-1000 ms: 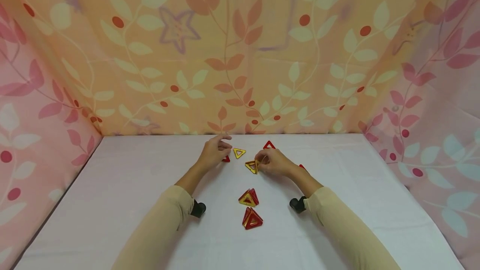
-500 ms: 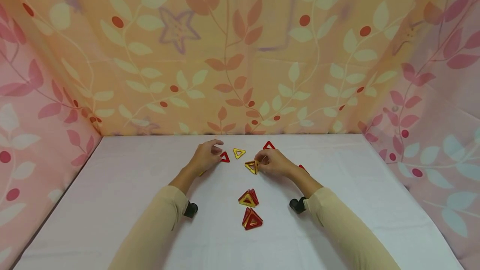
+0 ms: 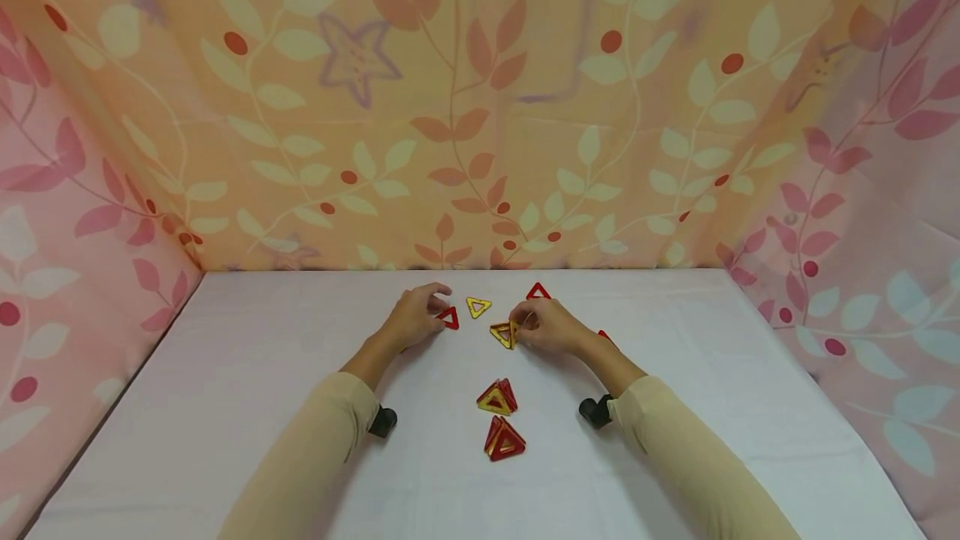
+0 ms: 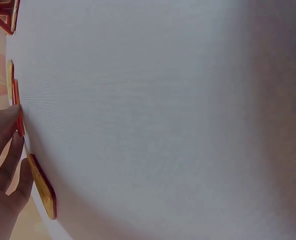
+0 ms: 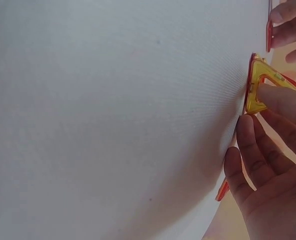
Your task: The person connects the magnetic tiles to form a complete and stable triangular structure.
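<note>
Fingers (R) (image 5: pixel 248 137) pinch part-hidden yellow tile (image 5: pixel 254 75); L fingers (image 4: pixel 10 162) touch red tile (image 4: pixel 16 92), grip unclear.

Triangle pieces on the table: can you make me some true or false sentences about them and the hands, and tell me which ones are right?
1. The right hand holds a yellow triangle. True.
2. The left hand touches a blue triangle. False: it touches a red triangle.
3. The pyramid nearest the person shows red and yellow. True.
4. A hand is touching the flat yellow triangle. False: it lies between the hands, and neither touches it.
5. The cloth behind the table has leaves on it. True.
</note>
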Demonstrator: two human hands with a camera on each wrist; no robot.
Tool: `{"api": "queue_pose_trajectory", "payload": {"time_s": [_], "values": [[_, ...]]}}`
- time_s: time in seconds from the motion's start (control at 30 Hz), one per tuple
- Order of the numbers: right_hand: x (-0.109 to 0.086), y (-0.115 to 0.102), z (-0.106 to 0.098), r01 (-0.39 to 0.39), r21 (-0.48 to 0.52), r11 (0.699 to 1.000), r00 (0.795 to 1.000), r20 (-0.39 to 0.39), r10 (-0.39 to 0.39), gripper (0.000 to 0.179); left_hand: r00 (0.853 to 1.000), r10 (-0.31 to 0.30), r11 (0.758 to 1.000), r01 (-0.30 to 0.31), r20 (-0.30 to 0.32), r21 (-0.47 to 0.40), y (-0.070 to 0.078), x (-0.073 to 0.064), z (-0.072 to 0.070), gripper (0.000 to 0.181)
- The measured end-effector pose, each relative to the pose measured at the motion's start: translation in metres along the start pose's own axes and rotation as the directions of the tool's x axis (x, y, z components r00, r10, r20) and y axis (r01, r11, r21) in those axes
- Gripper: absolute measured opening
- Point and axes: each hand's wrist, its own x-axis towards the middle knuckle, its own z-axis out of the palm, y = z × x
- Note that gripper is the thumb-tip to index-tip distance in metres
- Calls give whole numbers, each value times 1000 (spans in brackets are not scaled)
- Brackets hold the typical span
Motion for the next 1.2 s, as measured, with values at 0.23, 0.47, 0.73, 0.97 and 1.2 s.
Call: {"api": "queue_pose_trajectory", "payload": {"time_s": [0.23, 0.47, 0.73, 0.97, 1.2], "values": [[1, -1, 0, 0, -3, 1000, 1000, -1, 0, 20, 999, 38, 999, -38, 26, 2, 2, -2, 1, 52], [-1, -3, -1, -6, -4, 1000, 1000, -5, 6, 20, 999, 3, 1000, -2, 50, -14, 3, -4, 4, 52], [-1, -4, -1, -10, 0, 1000, 1000, -8, 10, 20, 996, 44, 998, -41, 78, -41, 3, -6, 9, 52], [0, -2, 0, -14, -1, 1000, 1000, -5, 14, 20, 993, 72, 996, -66, 95, -68, 9, -9, 14, 56], [0, 0, 1, -15, 1, 1000, 1000, -3, 15, 19, 991, 66, 997, -61, 117, -44, 17, -13, 21, 58]]}}
